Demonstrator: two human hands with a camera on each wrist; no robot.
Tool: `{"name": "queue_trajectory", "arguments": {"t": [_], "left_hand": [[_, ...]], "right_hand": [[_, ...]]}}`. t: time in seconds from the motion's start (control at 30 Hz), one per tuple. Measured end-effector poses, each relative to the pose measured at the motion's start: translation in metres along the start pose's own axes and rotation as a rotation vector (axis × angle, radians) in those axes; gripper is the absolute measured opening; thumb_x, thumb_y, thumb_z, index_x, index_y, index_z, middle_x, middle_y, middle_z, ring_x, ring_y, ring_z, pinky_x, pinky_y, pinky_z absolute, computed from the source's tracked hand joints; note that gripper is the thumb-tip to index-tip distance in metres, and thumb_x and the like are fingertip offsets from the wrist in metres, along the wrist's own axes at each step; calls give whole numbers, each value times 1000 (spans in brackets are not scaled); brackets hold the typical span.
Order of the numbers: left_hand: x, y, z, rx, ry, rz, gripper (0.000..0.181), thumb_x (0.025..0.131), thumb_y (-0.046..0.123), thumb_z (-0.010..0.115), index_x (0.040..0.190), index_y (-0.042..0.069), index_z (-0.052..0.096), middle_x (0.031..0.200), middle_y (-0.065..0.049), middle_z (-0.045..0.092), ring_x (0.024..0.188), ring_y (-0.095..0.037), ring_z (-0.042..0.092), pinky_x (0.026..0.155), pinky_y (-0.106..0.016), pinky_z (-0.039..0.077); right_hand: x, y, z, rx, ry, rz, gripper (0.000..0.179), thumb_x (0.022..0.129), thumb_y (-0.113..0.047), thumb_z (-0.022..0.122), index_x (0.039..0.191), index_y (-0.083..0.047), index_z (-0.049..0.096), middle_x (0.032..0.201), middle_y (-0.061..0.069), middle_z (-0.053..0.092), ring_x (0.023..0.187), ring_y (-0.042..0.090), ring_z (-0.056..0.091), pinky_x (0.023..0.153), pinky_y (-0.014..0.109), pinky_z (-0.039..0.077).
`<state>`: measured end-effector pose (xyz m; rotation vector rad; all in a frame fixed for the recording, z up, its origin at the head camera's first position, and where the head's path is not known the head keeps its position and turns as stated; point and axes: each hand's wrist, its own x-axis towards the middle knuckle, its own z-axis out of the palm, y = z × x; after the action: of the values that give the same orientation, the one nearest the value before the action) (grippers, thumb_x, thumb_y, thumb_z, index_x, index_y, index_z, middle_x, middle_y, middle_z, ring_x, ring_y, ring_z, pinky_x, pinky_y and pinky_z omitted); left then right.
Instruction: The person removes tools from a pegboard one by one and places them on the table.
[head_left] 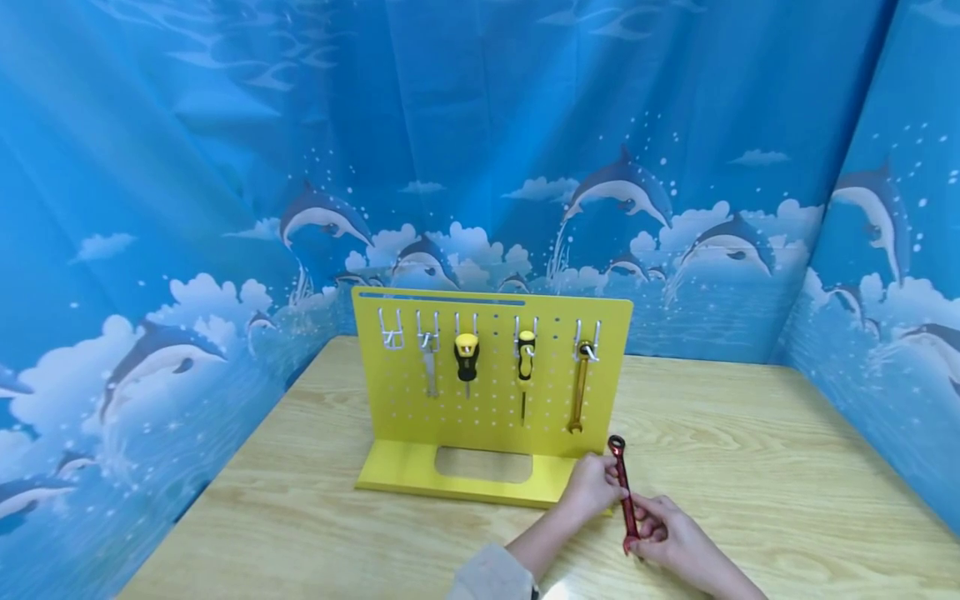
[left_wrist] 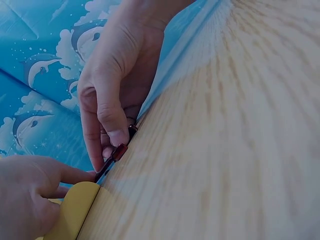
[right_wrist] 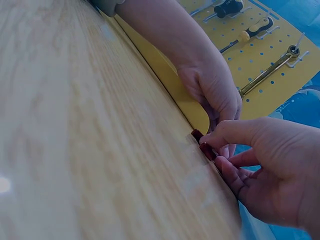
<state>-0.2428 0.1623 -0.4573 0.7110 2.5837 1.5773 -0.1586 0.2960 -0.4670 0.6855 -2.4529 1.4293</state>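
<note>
A red combination wrench point(head_left: 626, 497) lies at the front right corner of the yellow pegboard stand, close over the table, ring end pointing toward the back. My right hand point(head_left: 670, 533) pinches it near its open-jaw end between thumb and fingers. Farther up the shaft, my left hand point(head_left: 591, 485) holds it from the left side, fingertips and thumb at the metal. In the left wrist view the right hand point(left_wrist: 117, 85) reaches down to the wrench point(left_wrist: 119, 151), and the left hand point(left_wrist: 30, 192) is partly behind the base's corner. The right wrist view shows the red jaw end by the right thumb.
The yellow pegboard point(head_left: 491, 417) stands on the wooden table point(head_left: 292, 533). On its hooks hang a small silver wrench point(head_left: 430, 367), a stubby screwdriver point(head_left: 467, 358), a longer screwdriver point(head_left: 526, 358) and a gold wrench point(head_left: 580, 392). The leftmost hook point(head_left: 392, 333) is bare. Dolphin-print curtains point(head_left: 480, 167) enclose the table.
</note>
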Motion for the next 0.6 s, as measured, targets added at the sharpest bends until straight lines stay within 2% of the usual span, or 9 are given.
{"name": "queue_trajectory", "arguments": {"t": [0.17,0.4,0.47,0.6], "left_hand": [[-1,-1,-1,13,5,9,28,66,-10,74,93,-4,67,68,3,55,60,-2,51,55,-10,45],[-1,-2,0,27,23,1,37,66,-8,76,101,-4,66,74,3,53,61,-1,51,56,-10,45],[-2,-1,1,42,35,9,32,66,-7,76,96,-4,67,73,3,52,62,-1,51,57,-10,45],[-3,0,1,38,58,-4,31,66,-6,76,95,-2,67,74,5,50,63,-1,49,57,-10,44]], "right_hand": [[2,0,2,-3,14,3,62,65,13,71,113,31,37,88,9,47,69,5,48,53,20,47],[2,-1,2,-8,15,13,62,65,13,71,114,31,37,88,10,47,69,5,49,53,20,48],[2,-2,1,-12,8,16,61,67,12,70,114,31,37,88,10,47,69,5,49,54,21,48],[2,-6,-1,-39,18,129,55,75,7,67,116,28,38,89,9,49,70,3,51,58,21,48]]}}
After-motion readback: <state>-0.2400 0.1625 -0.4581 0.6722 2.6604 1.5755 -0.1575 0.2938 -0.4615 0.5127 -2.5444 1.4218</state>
